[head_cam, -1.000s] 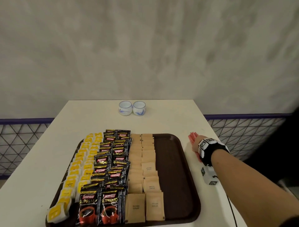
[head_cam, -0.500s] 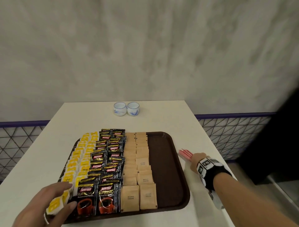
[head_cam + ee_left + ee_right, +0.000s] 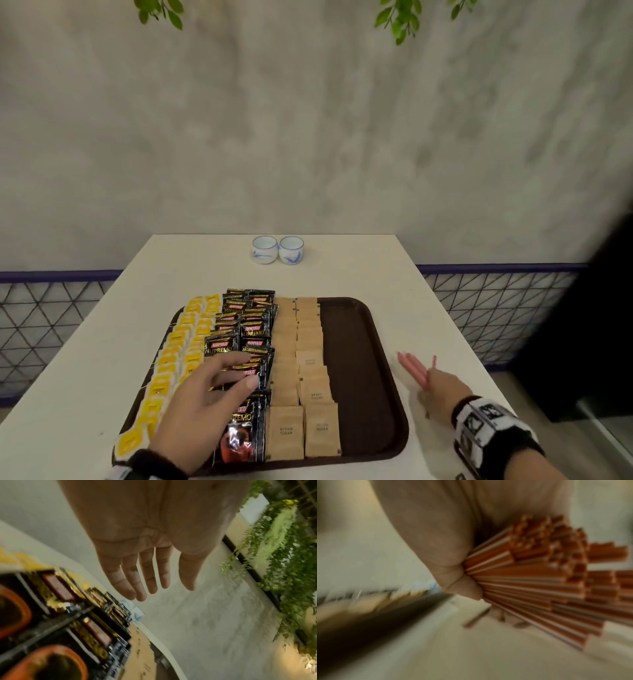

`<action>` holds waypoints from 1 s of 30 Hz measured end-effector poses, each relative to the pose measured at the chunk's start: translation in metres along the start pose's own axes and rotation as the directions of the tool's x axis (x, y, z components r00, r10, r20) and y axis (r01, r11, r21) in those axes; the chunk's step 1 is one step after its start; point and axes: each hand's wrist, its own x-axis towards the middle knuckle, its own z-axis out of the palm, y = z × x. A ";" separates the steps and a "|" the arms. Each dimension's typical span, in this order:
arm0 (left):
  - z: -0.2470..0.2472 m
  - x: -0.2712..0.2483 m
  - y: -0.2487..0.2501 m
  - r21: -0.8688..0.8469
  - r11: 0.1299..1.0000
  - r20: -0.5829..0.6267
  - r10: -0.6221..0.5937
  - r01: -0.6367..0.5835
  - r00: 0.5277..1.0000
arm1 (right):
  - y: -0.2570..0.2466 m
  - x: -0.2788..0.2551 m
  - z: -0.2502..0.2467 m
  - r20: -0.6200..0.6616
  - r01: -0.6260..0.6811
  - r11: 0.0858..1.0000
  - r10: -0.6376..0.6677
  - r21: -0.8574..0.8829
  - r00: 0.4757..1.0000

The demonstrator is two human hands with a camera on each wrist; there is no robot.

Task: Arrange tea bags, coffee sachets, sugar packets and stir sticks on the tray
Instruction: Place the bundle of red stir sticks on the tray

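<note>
While gripping bundle of thin red-and-white plastic stir sticks [image 3: 539,574] at lower right, right hand [image 3: 442,394] now nearer dark brown tray [image 3: 356,342]; left hand [image 3: 205,404] newly over black coffee sachets [image 3: 253,329], fingers [image 3: 147,577] spread, holding nothing. Sticks next.

The head camera looks down from above at the dark brown plastic tray [image 3: 356,359]. Both wrist cameras sit very close, looking along the hands, and they share its edge [image 3: 368,622].

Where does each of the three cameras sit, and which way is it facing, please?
Head: worn high, looking forward and down at the tray; both hands show.
Left wrist: looks along the open left hand above the coffee sachets.
Right wrist: looks along the right hand gripping the stir sticks; blurred.
Shared: head and left wrist both show the coffee sachets; head and right wrist both show the stir sticks.
</note>
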 end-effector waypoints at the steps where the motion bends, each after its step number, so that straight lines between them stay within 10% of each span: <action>1: 0.006 0.001 0.005 -0.047 0.999 0.020 -0.019 0.020 1.000 | 0.003 0.000 -0.003 0.023 0.001 0.986 -0.005 0.165 1.000; 3: 0.018 0.003 0.011 -0.158 0.985 0.068 -0.053 0.064 0.996 | 0.007 0.000 -0.010 0.042 0.009 0.883 -0.033 0.469 0.999; 9: 0.035 0.002 0.012 -0.200 0.976 0.133 -0.062 0.088 0.989 | 0.007 0.021 -0.024 -0.111 -0.046 0.814 0.135 0.580 0.985; 15: 0.025 -0.003 0.010 -0.151 0.987 0.064 -0.040 0.049 0.997 | -0.002 0.032 -0.017 -0.106 -0.174 0.984 0.176 0.028 0.979; 30: 0.012 -0.016 -0.001 -0.103 0.993 -0.041 -0.063 0.059 0.997 | -0.020 0.031 0.011 -0.186 -0.108 0.964 0.063 -0.244 0.981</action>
